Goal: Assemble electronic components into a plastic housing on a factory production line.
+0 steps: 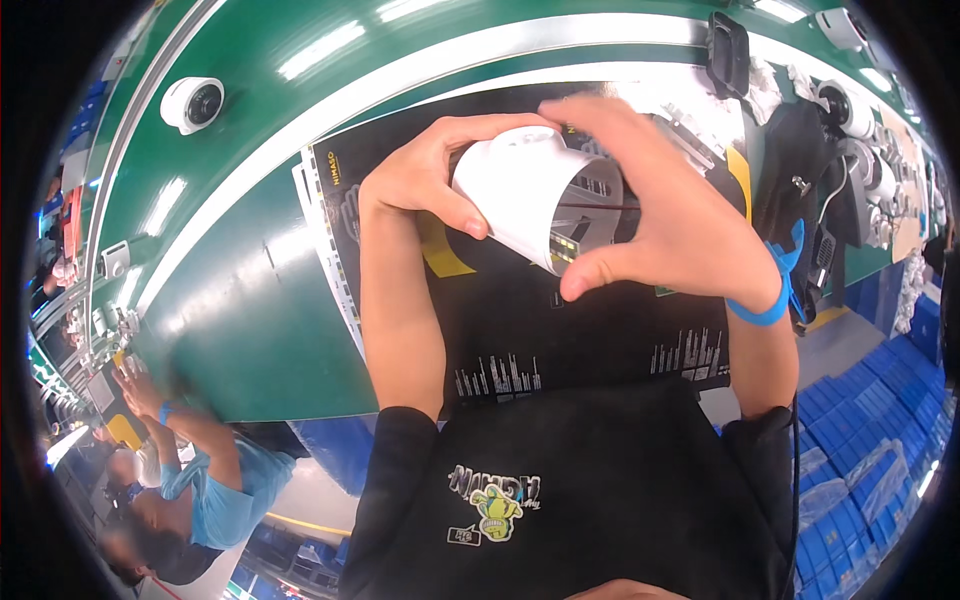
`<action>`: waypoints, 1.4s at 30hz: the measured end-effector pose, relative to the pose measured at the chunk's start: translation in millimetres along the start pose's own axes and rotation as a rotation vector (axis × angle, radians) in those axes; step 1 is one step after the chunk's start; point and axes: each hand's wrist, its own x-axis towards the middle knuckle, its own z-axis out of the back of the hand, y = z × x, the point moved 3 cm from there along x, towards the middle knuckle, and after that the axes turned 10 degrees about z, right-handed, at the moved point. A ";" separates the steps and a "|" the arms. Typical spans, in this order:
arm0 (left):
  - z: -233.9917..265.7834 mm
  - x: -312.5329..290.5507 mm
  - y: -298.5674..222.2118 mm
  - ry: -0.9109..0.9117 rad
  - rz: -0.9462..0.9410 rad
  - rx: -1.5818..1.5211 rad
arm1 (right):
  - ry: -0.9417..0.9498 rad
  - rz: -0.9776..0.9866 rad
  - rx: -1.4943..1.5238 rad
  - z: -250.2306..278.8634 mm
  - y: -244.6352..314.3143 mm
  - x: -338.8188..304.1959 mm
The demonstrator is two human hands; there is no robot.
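Both hands on 1 white camera housing (520, 190), held up over the black printed work mat (600, 330) at the edge of the green conveyor belt (240, 300) — left hand (425, 175) wrapped round the closed end, right hand (660, 215) cupped round the open end, thumb under the rim. Open end shows board and parts seated inside, no cover on it, so likely mid-assembly — closing up looks still to do. 1 finished-looking white dome camera (192, 102) sits well apart on the belt, more camera units (850, 110) far right, co-worker (190, 480) lower left.
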 end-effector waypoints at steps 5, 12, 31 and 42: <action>-0.1 -2.5 -1.2 0.012 0.024 -0.038 | 0.123 -0.001 0.177 0.1 -9.1 2.6; -0.6 1.3 -2.1 0.002 0.003 -0.037 | -0.015 -0.088 0.117 -8.6 -17.2 9.5; -10.1 -5.5 -1.2 -0.186 -0.034 0.055 | -0.120 -0.216 0.208 -9.5 -20.8 14.6; -65.4 -17.3 -58.3 -0.346 -0.074 0.501 | -0.620 -0.360 0.256 -5.7 41.6 -107.4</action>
